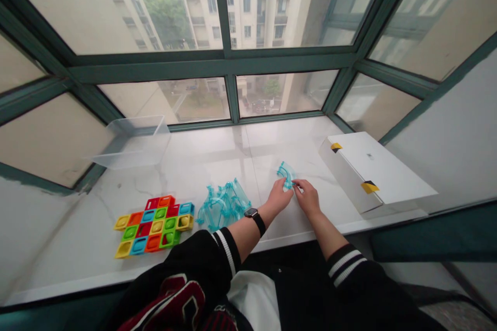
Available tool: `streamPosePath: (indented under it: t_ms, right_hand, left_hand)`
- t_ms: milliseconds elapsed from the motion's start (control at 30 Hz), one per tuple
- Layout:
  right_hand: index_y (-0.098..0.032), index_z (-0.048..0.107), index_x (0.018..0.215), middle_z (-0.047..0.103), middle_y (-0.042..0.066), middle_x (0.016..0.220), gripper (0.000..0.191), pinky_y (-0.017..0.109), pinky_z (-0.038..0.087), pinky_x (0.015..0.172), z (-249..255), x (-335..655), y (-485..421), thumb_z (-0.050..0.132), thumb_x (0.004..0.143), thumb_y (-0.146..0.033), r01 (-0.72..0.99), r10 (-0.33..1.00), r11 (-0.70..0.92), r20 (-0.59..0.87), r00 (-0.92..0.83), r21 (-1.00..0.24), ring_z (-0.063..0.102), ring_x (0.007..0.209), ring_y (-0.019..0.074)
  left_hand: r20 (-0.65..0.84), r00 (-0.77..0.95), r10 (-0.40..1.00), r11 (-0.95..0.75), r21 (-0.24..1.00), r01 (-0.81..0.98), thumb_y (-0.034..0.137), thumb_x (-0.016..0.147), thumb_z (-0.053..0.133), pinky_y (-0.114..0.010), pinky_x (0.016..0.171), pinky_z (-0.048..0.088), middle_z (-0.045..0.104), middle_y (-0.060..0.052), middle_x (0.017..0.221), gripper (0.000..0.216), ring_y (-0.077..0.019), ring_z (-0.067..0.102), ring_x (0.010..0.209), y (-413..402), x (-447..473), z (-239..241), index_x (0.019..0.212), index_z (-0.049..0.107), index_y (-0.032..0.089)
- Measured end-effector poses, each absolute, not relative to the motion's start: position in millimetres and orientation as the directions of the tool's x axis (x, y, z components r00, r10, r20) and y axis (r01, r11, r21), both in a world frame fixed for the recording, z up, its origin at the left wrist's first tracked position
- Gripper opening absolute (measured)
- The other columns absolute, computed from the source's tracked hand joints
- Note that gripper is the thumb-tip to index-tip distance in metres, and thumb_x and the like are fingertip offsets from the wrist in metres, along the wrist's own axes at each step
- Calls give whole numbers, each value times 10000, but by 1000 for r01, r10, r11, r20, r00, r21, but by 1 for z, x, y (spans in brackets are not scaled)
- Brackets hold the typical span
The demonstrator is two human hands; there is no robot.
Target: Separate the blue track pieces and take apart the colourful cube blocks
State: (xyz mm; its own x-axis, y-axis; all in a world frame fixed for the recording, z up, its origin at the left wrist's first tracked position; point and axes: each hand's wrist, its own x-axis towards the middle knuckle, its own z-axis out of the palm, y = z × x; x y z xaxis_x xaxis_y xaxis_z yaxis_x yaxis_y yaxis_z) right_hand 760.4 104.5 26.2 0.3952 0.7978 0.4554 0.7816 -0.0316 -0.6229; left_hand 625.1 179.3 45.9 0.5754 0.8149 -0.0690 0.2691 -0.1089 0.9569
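Both my hands meet on a small clear blue curved plastic piece (286,172) just above the white window ledge (217,155). My left hand (278,195), with a black watch on the wrist, pinches its lower left side. My right hand (306,195) pinches its lower right end. A pile of similar clear blue plastic pieces (224,205) lies to the left of my left forearm. Further left, a flat slab of joined coloured blocks (155,225) in red, orange, yellow, green and blue rests near the ledge's front edge.
A clear plastic bin (134,140) stands at the back left of the ledge against the window. A white box (375,171) with yellow-and-black tape lies at the right. Green window frames wall in the back and sides.
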Motion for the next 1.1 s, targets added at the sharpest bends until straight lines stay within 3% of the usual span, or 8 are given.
streamPosePath:
  t_ms: [200,400,1100]
  right_hand:
    - [-210,739,1070,740,87,1015,260,399,554,864,14,761,108,525,934,-268,772,808,-48,429,403,-634,676,908,242]
    - [-207,748,1077,745,94,1036,268,418,549,895,6,763,111,532,929,-264,781,813,-41,433,389,-624,676,945,251]
    - [-206,714,1088,678,90,1017,261,418,565,898,2,757,112,533,900,-195,766,824,-34,416,385,-641,651,940,247]
  left_hand:
    - [-93,587,805,-84,960,267,219,770,698,-477,1235,323,522,-180,1551,726,-340,446,1469,182,627,33,1471,519,150]
    - [-123,589,799,-65,955,288,242,782,688,-475,1229,330,469,-243,1579,759,-355,449,1469,183,630,21,1494,482,79]
    - [-107,586,803,-82,954,288,201,748,711,-485,1243,311,500,-199,1570,765,-354,449,1474,182,626,18,1481,497,137]
